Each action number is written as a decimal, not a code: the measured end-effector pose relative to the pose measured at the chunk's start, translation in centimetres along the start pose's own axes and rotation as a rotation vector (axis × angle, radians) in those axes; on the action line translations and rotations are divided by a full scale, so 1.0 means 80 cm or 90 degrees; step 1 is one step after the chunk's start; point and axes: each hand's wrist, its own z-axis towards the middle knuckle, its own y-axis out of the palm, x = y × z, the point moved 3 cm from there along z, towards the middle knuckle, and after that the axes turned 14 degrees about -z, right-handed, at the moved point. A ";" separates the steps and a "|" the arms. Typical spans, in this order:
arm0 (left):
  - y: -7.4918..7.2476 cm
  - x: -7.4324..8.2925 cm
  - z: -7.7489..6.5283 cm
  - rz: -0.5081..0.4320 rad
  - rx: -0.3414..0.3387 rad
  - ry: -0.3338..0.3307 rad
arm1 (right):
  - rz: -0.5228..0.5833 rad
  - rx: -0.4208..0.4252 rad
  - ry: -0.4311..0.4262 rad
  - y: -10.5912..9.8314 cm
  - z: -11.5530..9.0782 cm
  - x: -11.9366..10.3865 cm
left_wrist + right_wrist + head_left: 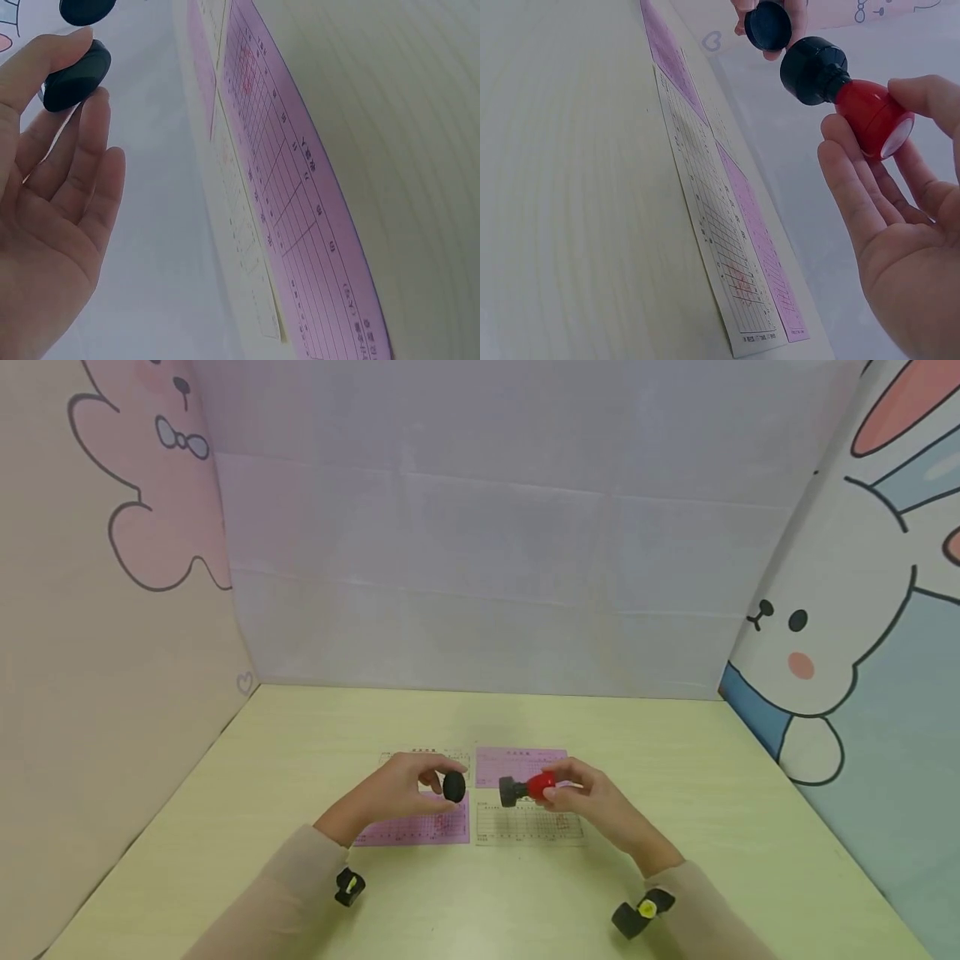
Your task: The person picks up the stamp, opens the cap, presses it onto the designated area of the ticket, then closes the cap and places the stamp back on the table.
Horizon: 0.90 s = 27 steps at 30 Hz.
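Note:
My left hand (405, 789) pinches a round black cap (453, 787) between thumb and fingers. In the left wrist view the cap (77, 77) stands on edge at the fingertips. A stamp with a red handle (540, 785) and a black round head (508, 792) is held by my right hand (588, 793). The stamp lies sideways in the air, its head facing the cap across a small gap. The right wrist view shows fingers and thumb around the red handle (870, 112), with the cap (768, 26) beyond the head.
Under the hands, printed slips lie in a two-by-two block: pink slips (517, 764) and cream slips (525, 831). Red marks show on the lower two. The pale yellow table (480, 902) meets a white back wall (480, 568) and cartoon-printed side walls.

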 end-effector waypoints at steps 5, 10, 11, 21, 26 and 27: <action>0.011 0.004 0.007 -0.014 -0.018 0.000 | 0.005 0.001 0.001 0.006 0.000 -0.002; 0.020 0.007 0.012 -0.007 -0.036 -0.006 | 0.016 0.000 0.006 0.011 0.001 -0.001; 0.021 0.007 0.013 -0.003 -0.037 -0.007 | 0.018 -0.002 0.005 0.012 0.002 -0.001; 0.032 0.017 0.022 -0.002 -0.046 -0.010 | 0.017 -0.015 0.004 0.020 0.004 0.001; 0.037 0.018 0.025 0.003 -0.049 -0.001 | 0.025 -0.018 -0.004 0.021 0.004 0.003; 0.037 0.018 0.025 0.004 -0.047 0.000 | 0.027 -0.019 -0.007 0.021 0.005 0.003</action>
